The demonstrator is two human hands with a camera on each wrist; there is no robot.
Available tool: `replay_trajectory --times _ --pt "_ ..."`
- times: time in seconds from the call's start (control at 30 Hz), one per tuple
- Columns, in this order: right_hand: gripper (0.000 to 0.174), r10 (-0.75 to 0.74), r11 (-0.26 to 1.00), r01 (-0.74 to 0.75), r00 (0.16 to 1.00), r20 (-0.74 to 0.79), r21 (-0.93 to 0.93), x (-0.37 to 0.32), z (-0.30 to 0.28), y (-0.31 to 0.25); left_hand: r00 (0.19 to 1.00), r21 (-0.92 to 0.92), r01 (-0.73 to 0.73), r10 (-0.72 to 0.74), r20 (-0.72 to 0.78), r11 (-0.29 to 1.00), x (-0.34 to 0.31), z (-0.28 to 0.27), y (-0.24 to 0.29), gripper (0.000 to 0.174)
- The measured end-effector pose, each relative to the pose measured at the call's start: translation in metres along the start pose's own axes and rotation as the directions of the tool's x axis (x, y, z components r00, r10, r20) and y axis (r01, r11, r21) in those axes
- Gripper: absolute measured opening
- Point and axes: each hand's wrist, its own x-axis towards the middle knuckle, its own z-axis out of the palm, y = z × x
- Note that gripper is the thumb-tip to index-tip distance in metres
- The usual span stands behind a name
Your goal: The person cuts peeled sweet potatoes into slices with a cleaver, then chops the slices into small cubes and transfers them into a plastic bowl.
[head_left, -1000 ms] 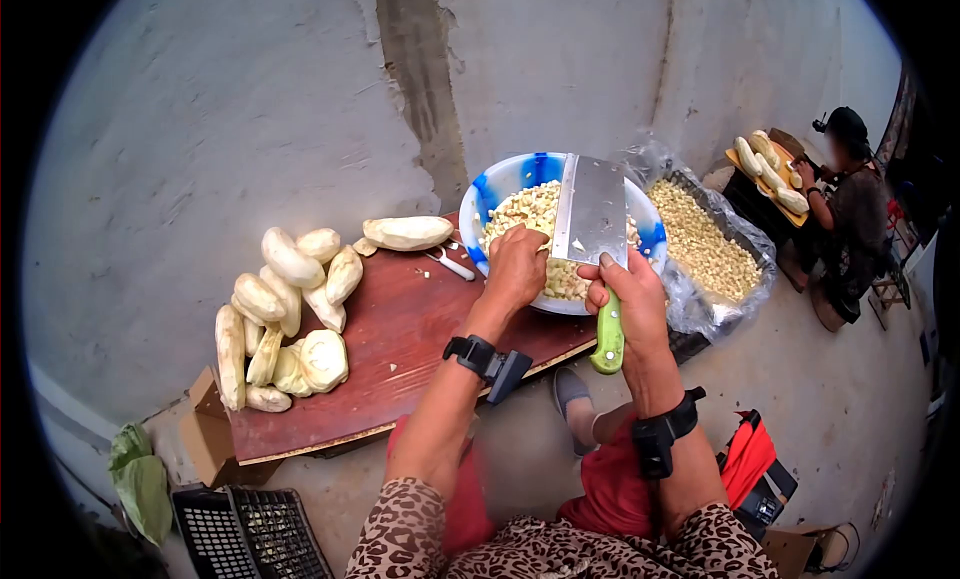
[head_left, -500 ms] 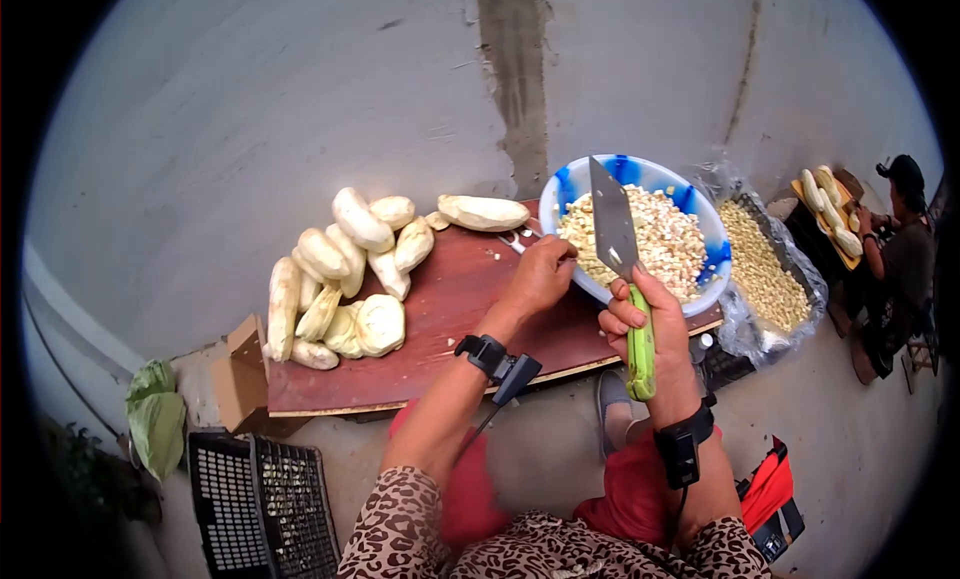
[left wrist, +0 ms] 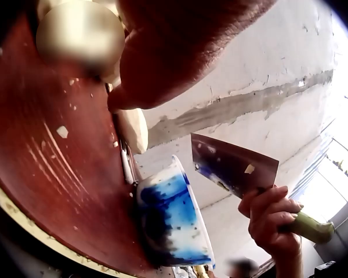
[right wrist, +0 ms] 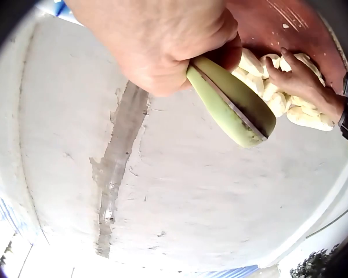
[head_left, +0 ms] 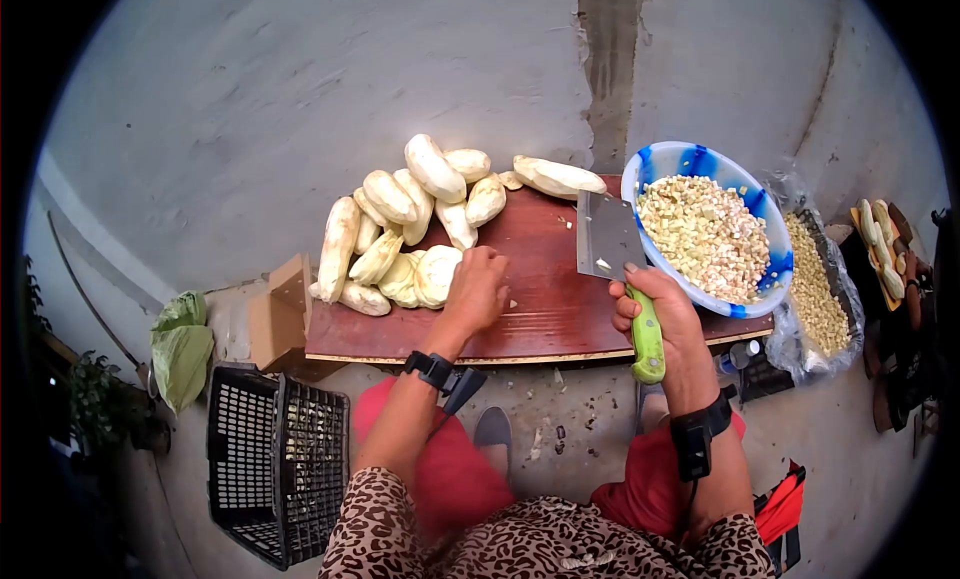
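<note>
My right hand [head_left: 665, 309] grips the green handle of a cleaver [head_left: 610, 234], its broad blade held up beside the bowl with a few pale bits stuck to it. My left hand [head_left: 478, 291] is beside a cut, pale round end [head_left: 437, 275] of a peeled eggplant. Seen from the right wrist, its thumb and finger are apart and hold nothing. Several whole peeled eggplants [head_left: 390, 196] lie heaped at the left of the red-brown board [head_left: 540, 269]. A blue and white bowl [head_left: 775, 239] full of diced pieces [head_left: 705, 234] stands at the right.
One peeled eggplant [head_left: 558, 176] lies along the back edge by the wall. Beyond the bowl is a plastic-lined crate [head_left: 850, 329] of diced pieces. A black crate [head_left: 245, 459] and a cardboard box [head_left: 283, 314] stand at the left. Another person [head_left: 905, 319] sits at far right.
The left hand has moved from the bowl leftward to the eggplant heap. The right hand has carried the cleaver from over the bowl to its left side. The head view has swung left.
</note>
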Motion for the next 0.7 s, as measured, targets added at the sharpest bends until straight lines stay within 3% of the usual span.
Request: replay_trajectory --times 0.1,0.23,0.33,0.43,0.7 --pt "0.011 0.006 0.997 -0.008 1.000 -0.019 -0.076 0.000 0.007 0.002 0.988 0.207 0.150 -0.143 -0.050 0.967 -0.017 -0.002 -0.030 0.061" --pt "0.012 -0.019 0.986 0.011 0.999 -0.046 -0.168 0.006 0.007 0.001 0.937 0.213 0.347 -0.347 -0.041 0.913 -0.021 -0.011 -0.054 0.068" --pt "0.014 -0.027 0.975 0.012 0.997 -0.065 -0.221 0.010 0.008 0.002 0.912 0.254 0.401 -0.409 -0.023 0.880 -0.020 -0.011 -0.058 0.083" --pt "0.016 -0.017 0.969 0.004 0.999 -0.052 -0.247 0.013 0.009 0.004 0.915 0.355 0.375 -0.402 0.005 0.857 -0.020 -0.009 -0.050 0.093" --pt "0.018 0.012 0.935 -0.033 0.998 -0.060 -0.354 0.016 0.018 0.011 0.935 0.268 0.349 -0.352 -0.042 0.898 -0.025 0.008 -0.077 0.095"
